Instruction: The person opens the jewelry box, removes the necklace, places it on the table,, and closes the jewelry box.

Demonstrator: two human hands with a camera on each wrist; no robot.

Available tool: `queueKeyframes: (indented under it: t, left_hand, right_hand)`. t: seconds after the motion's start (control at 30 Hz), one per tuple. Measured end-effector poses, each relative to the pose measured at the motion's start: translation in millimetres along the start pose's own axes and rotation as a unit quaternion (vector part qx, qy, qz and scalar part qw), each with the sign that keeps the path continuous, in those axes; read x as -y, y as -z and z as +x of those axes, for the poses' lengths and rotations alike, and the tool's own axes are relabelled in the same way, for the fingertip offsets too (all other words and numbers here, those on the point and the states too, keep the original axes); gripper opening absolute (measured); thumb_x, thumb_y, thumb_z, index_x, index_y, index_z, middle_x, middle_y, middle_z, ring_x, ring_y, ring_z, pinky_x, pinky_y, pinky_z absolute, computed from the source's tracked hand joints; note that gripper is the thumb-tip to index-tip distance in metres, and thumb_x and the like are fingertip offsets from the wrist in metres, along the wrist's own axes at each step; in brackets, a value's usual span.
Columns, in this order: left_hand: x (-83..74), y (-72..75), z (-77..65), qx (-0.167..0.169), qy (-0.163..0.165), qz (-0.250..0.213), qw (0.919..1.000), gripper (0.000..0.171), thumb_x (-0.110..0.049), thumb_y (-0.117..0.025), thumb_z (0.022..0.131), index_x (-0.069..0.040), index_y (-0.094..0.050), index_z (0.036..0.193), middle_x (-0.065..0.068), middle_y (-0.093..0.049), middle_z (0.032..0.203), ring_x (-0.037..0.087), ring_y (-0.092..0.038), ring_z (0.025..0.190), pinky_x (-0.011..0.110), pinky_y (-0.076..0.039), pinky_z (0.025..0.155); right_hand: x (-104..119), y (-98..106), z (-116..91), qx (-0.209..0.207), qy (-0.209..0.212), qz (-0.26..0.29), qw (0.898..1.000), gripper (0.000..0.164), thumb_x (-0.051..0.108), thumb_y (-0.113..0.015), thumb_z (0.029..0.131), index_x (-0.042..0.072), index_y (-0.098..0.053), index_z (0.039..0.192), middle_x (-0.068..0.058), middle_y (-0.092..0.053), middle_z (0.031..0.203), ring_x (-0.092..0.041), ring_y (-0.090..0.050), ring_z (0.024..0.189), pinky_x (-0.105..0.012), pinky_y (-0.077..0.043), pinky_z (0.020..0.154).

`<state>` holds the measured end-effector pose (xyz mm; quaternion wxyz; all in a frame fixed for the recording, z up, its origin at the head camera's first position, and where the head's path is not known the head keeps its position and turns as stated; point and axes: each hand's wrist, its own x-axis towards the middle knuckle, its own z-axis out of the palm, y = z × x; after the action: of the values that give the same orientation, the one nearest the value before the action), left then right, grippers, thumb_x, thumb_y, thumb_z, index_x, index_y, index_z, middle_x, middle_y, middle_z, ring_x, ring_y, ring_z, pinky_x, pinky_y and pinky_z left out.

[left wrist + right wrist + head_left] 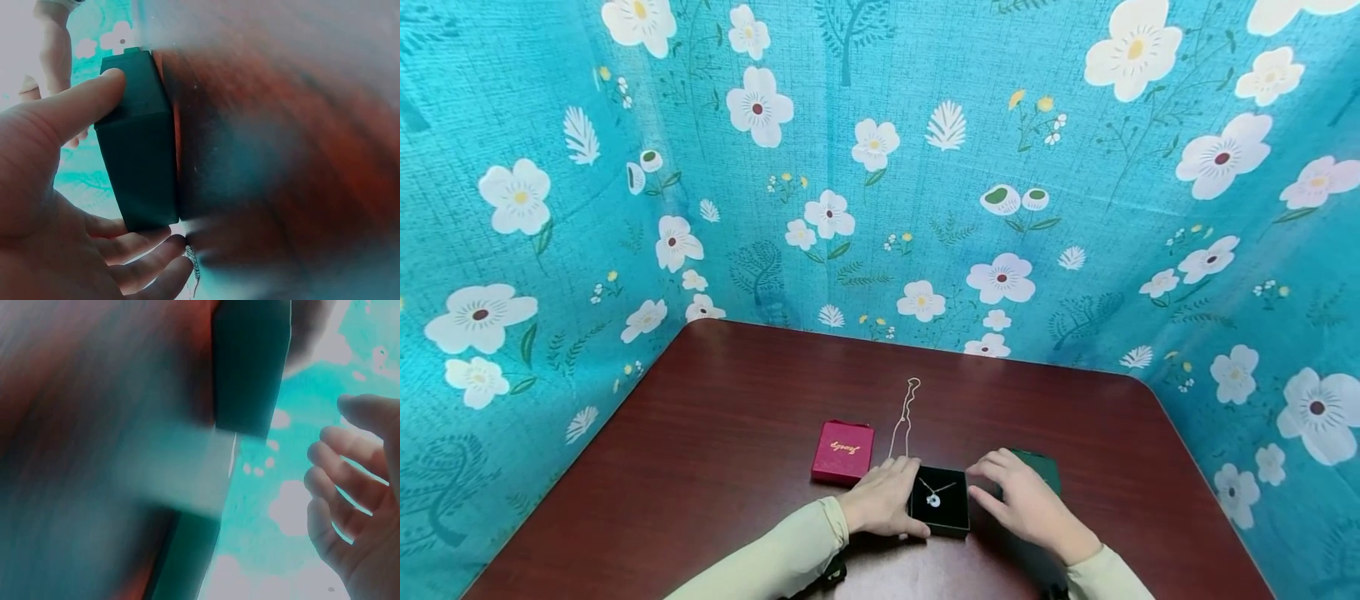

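Observation:
A black-lined jewelry box [951, 512] with no lid on it sits on the table. Inside it lies a pendant necklace [933, 500] with a thin chain and a pale round pendant. My left hand [886, 500] grips the box from its left side, thumb at the near side and fingers at the far corner. In the left wrist view the dark outer wall of the box [140, 169] shows between thumb and fingers. My right hand [1026, 504] hovers just right of the box, fingers loosely bent and holding nothing. A green box or lid [1041, 468] is partly hidden behind that hand.
A red box [842, 450] with gold lettering stands left of my left hand. Beyond the hand, a long chain [904, 414] stretches away over the dark wooden table [737, 400]. Blue flowered cloth [850, 167] hangs along the back and both sides.

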<state>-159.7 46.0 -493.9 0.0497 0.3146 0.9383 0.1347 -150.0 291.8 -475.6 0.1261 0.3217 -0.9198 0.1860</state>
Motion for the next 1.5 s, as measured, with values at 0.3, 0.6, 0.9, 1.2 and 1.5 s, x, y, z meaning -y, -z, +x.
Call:
queueKeyframes:
  t: [0.3, 0.6, 0.9, 1.2, 1.5]
  left_hand:
    - [-0.1, 0.5, 1.2, 0.003, 0.0, 0.001, 1.0, 0.093, -0.059, -0.075, 0.068, -0.002, -0.041, 0.135, 0.008, -0.052, 0.126, 0.022, -0.049, 0.113, 0.034, -0.043, 0.093]
    - [1.4, 0.3, 0.9, -0.001, 0.003, -0.001, 1.0, 0.094, -0.058, -0.076, 0.068, -0.003, -0.042, 0.135, 0.009, -0.052, 0.126, 0.023, -0.049, 0.113, 0.035, -0.042, 0.093]
    - [2.3, 1.0, 0.6, -0.001, 0.003, 0.003, 1.0, 0.094, -0.059, -0.076, 0.066, -0.003, -0.042, 0.134, 0.007, -0.052, 0.125, 0.021, -0.049, 0.113, 0.034, -0.043, 0.092]
    - [2.6, -0.2, 1.1, -0.013, -0.006, 0.006, 0.9999, 0.091, -0.058, -0.078, 0.065, -0.004, -0.045, 0.13, 0.006, -0.054, 0.117, 0.02, -0.051, 0.106, 0.033, -0.045, 0.086]
    - [3.5, -2.6, 1.8, -0.017, -0.008, 0.011, 0.9998, 0.092, -0.059, -0.078, 0.064, -0.004, -0.045, 0.131, 0.007, -0.055, 0.118, 0.02, -0.052, 0.106, 0.032, -0.045, 0.086]
  right_hand:
    - [11.4, -19.2, 10.2, -0.027, 0.092, -0.049, 0.994, 0.018, 0.017, -0.078, 0.076, 0.012, -0.073, 0.093, 0.007, -0.064, 0.09, -0.009, -0.052, 0.082, -0.027, -0.046, 0.067]
    - [13.8, -27.7, 12.4, -0.019, 0.097, -0.123, 0.987, 0.022, 0.02, -0.079, 0.073, 0.008, -0.074, 0.091, 0.0, -0.067, 0.087, -0.014, -0.051, 0.076, -0.029, -0.044, 0.063]
    - [22.7, -28.0, 15.0, 0.014, 0.077, -0.171, 0.982, 0.025, 0.022, -0.078, 0.072, 0.008, -0.072, 0.093, 0.0, -0.066, 0.085, -0.017, -0.05, 0.074, -0.031, -0.041, 0.059]
    - [29.4, -30.1, 15.5, 0.033, 0.064, -0.193, 0.978, 0.021, 0.02, -0.075, 0.073, 0.008, -0.07, 0.09, 0.0, -0.061, 0.078, -0.019, -0.049, 0.071, -0.033, -0.039, 0.056]
    - [29.6, -33.8, 14.1, 0.032, 0.064, -0.198, 0.978, 0.018, 0.019, -0.071, 0.073, 0.009, -0.066, 0.087, 0.001, -0.06, 0.075, -0.019, -0.05, 0.07, -0.034, -0.041, 0.058]
